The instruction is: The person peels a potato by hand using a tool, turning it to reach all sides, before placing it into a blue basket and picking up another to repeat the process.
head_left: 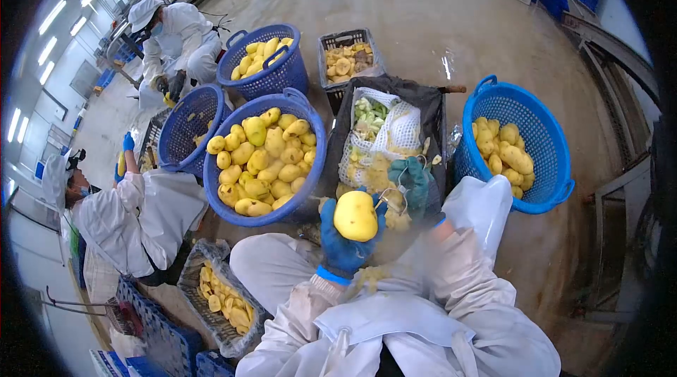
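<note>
My left hand [347, 239], in a blue glove, cups a large smooth yellow fruit [355, 216] that looks like a peeled mango. Just right of it, my right hand [412, 181], in a dark green glove, is closed on a thin metal wire-like tool [383, 197], which looks like a peeler and reaches to the fruit's edge. Its grip is mostly hidden by the glove. Beneath and beyond both hands stands a crate lined with dark cloth [431, 105], holding a white mesh bag [395, 130], green scraps and yellow peelings.
A round blue basket of yellow fruits [315, 158] stands left, another blue basket [553, 144] right. Crates of cut pieces [324, 45] [190, 285] stand behind and at lower left. Two co-workers in white, one person [134, 222] nearer, another person [180, 38] farther, sit on the left.
</note>
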The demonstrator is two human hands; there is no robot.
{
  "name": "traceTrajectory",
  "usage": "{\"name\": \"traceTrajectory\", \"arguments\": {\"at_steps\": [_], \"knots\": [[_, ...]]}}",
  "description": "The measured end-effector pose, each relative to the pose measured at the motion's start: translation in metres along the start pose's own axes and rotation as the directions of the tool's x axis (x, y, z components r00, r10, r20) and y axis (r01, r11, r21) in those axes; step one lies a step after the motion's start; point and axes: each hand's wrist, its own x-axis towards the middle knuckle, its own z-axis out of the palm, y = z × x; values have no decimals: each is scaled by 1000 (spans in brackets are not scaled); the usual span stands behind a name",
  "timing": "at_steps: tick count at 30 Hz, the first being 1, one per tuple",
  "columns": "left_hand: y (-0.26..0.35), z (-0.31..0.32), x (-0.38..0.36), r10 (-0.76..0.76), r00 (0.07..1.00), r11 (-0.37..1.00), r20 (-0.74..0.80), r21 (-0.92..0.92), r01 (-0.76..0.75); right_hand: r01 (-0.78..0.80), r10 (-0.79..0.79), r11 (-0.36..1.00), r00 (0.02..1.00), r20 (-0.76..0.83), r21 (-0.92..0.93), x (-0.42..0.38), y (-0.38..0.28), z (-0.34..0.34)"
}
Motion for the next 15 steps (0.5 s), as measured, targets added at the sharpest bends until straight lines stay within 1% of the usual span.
{"name": "traceTrajectory", "arguments": {"at_steps": [1,4,5,6,8,10,11,12,13,14,15], "knots": [[0,-3,3,-27,1000,1000,6,-16,27,-17,15,997,1000,22,78,1,6,-3],[-1,1,3,-124,991,988,52,-85,128,28,-28,1000,999,-31,-13,4,9,-8],[-2,3,1,-158,985,980,70,-111,165,-33,20,984,997,75,176,11,18,-22],[-2,1,1,-155,984,977,86,-131,165,-109,45,930,981,187,351,25,32,-47],[-3,-3,0,-149,982,969,115,-179,168,-191,39,869,946,321,457,31,30,-56],[-2,-4,0,-126,990,975,63,-175,135,-172,28,916,929,369,362,23,11,-34],[-1,-4,0,-111,993,979,38,-170,116,-29,51,995,972,230,-97,28,9,-37],[-2,-7,-1,-75,997,988,-24,-135,71,49,2,834,996,91,-550,31,6,-43],[-2,-9,-2,-36,996,995,-84,-92,28,46,-110,478,994,-8,-877,33,6,-46],[1,-10,0,7,991,999,-135,-40,-12,117,-171,654,985,5,-748,33,3,-40],[5,-10,6,24,992,999,-124,-40,-29,196,-233,787,972,12,-585,32,-9,-30]]}}
